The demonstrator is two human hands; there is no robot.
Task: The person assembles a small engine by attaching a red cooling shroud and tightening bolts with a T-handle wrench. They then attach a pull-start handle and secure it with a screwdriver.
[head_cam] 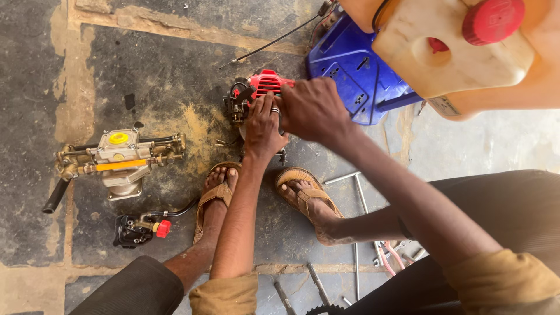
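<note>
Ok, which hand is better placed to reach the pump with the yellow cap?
Left. The left hand rests on the red engine, and the pump lies to its left; the right hand sits on the far side, nearer the blue casing.

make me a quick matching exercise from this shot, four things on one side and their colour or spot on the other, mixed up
Things:
1. small engine
2. pump unit
3. tank cap
4. plastic base

Descriptions:
a. blue, under the cream tank
b. red top, under the left hand and right hand
c. round and red, top right of the view
d. brass fittings and a yellow cap, lying on the floor at left

Pairs: 1-b, 2-d, 3-c, 4-a
</note>
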